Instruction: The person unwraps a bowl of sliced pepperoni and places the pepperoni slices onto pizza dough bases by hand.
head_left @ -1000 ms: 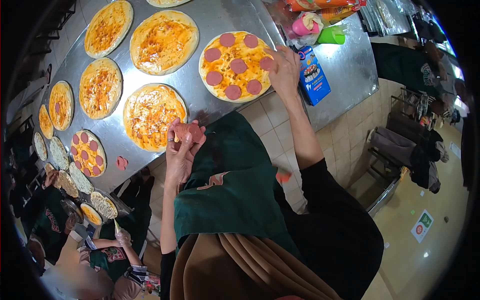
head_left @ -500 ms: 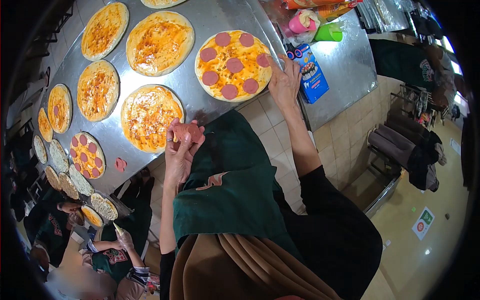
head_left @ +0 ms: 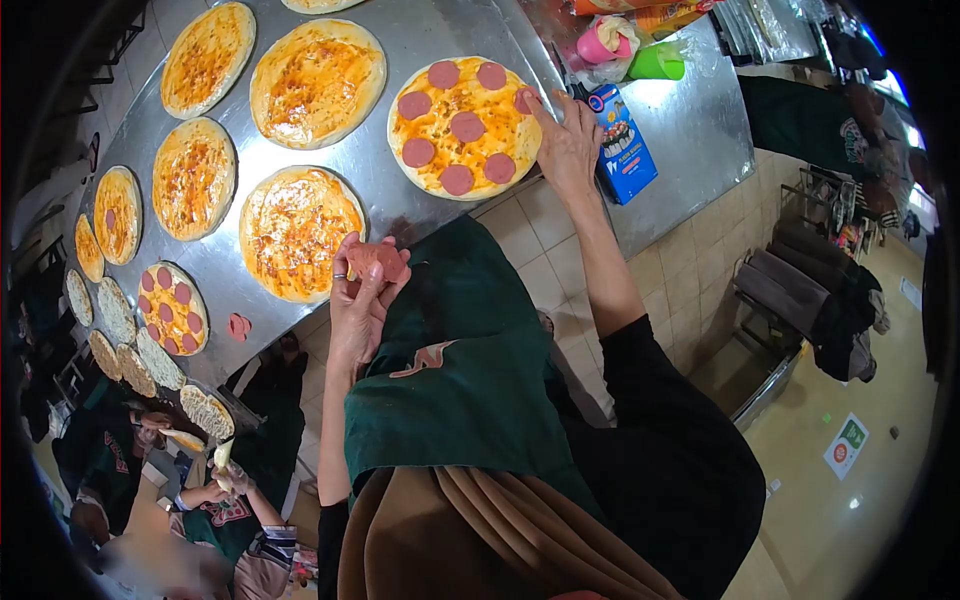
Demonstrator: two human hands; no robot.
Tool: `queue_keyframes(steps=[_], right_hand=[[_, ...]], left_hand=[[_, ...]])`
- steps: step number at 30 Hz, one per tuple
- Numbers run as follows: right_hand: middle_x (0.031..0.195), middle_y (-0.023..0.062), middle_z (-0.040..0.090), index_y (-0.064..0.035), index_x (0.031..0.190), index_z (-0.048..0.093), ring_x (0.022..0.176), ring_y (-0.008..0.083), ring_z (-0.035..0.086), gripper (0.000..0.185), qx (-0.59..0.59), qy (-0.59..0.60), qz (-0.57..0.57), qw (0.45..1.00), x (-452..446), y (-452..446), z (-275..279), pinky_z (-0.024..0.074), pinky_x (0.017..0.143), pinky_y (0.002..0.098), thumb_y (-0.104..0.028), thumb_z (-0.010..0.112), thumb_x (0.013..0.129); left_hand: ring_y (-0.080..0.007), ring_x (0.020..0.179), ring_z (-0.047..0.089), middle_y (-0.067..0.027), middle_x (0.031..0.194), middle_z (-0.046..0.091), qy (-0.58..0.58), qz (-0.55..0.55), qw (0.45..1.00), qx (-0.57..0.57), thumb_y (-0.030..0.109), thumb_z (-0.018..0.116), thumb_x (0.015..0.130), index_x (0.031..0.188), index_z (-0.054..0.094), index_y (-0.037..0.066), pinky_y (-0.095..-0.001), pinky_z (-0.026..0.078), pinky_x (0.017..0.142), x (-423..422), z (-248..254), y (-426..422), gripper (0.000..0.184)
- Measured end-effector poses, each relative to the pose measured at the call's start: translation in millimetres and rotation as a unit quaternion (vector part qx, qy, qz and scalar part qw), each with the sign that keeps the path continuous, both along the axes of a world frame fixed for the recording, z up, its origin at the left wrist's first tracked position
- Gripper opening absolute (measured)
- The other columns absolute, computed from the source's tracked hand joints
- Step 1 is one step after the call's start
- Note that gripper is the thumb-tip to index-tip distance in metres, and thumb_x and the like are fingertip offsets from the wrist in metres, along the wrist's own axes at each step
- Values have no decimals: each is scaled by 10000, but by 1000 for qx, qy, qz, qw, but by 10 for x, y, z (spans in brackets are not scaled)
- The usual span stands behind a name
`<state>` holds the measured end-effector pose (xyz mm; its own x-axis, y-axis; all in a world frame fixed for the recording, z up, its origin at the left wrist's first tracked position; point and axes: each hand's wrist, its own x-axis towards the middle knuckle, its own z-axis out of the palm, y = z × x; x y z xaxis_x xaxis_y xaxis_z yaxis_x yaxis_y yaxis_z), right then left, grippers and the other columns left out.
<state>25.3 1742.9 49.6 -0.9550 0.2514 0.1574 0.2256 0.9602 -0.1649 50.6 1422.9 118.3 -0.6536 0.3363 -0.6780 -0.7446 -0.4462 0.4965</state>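
The left hand [head_left: 358,318] grasps a loose stack of sausage slices [head_left: 378,262], thumb on top and fingers beneath. This grip presumably keeps the slices together while leaving upper ones accessible. The hand sits just off the edge of the metal table [head_left: 405,192], beside a sauced pizza [head_left: 300,240] without slices; the short reach to the work surface appears deliberate.

The right hand [head_left: 570,158] is neither clenched nor lifting anything visible. Its extended fingertips contact the outermost slice [head_left: 523,99] at the rim of the topped pizza [head_left: 440,122], probably to seat or align it. Whether the fingers pinch the slice cannot be told.

The topped pizza lies flat on the table, close to the near edge, within reach of both hands. Seven slices surround one central slice, a layout that likely distributes the meat evenly.

A small pile of slices [head_left: 238,326] rests beside another topped pizza [head_left: 180,320], perhaps as a local supply. On the opposite side, a blue box [head_left: 630,160] lies next to the right hand, with scissors [head_left: 597,103] partly hidden beside it. A pink cup [head_left: 603,42] and green cup [head_left: 658,62] lie beyond, away from the pizzas.
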Motion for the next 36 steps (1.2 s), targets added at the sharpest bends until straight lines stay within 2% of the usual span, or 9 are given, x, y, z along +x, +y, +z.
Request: queue_keyframes(steps=[4,7,10,12,14,16,24,33,36], right_hand=[[1272,102,509,-247,1184,645,1135,343,438,429,-13,21,11,1000,-8,43,-26,356,908,484,-65,577,802],[1215,100,550,-210,1201,635,1103,311,481,470,-60,47,-6,997,50,-10,55,376,923,431,7,564,790],[1121,101,601,-125,1130,664,1018,272,541,339,-249,62,21,966,127,-245,221,413,885,370,-16,566,825],[1038,89,622,-70,1086,650,956,230,569,267,-492,12,53,869,197,-623,493,430,852,333,-76,649,819],[998,71,611,-66,1069,623,936,207,568,341,-592,-62,122,794,315,-962,688,443,828,327,-148,747,762],[918,67,585,-71,992,601,883,243,557,363,-545,-65,204,811,363,-1181,811,451,809,327,-229,780,719],[934,56,602,-69,969,615,880,225,586,246,-542,-119,192,809,442,-1135,685,469,767,333,-179,716,773],[855,85,668,-53,953,672,768,230,638,162,-485,-4,207,850,525,-1235,592,490,729,304,-143,680,818],[876,88,678,-26,955,678,783,173,646,152,-624,-102,86,770,543,-1244,667,492,732,273,-126,668,840]], left_hand=[[-312,1152,540,-179,1293,474,2,-5,1000,-1,107,594,909,1369,321,170,-402,490,961,-1,5,8,539],[-313,1146,545,-179,1291,477,1,-4,1000,3,116,597,908,1367,324,171,-395,497,953,-8,28,25,537],[-312,1138,553,-179,1286,482,-1,-4,1000,12,125,598,909,1361,328,169,-383,507,939,-17,37,48,529],[-310,1130,560,-179,1284,485,2,-8,1000,16,128,597,910,1353,329,167,-375,515,928,-16,6,68,519],[-289,1108,574,-169,1263,497,-4,-15,1000,19,130,595,912,1343,329,156,-366,523,916,-35,13,109,508],[-266,1082,588,-156,1244,506,-6,-30,999,15,133,595,913,1336,328,145,-356,530,906,-43,10,137,501],[-197,1060,580,-102,1211,501,-8,-69,997,-21,165,590,921,1360,324,143,-312,518,904,-8,-14,150,514],[-197,1056,586,-94,1192,512,-37,-52,998,-19,151,592,919,1311,358,110,-341,535,899,8,-29,123,458],[-199,1053,589,-86,1182,517,-48,-51,997,-13,164,589,923,1307,363,109,-339,531,899,24,-46,104,449]])
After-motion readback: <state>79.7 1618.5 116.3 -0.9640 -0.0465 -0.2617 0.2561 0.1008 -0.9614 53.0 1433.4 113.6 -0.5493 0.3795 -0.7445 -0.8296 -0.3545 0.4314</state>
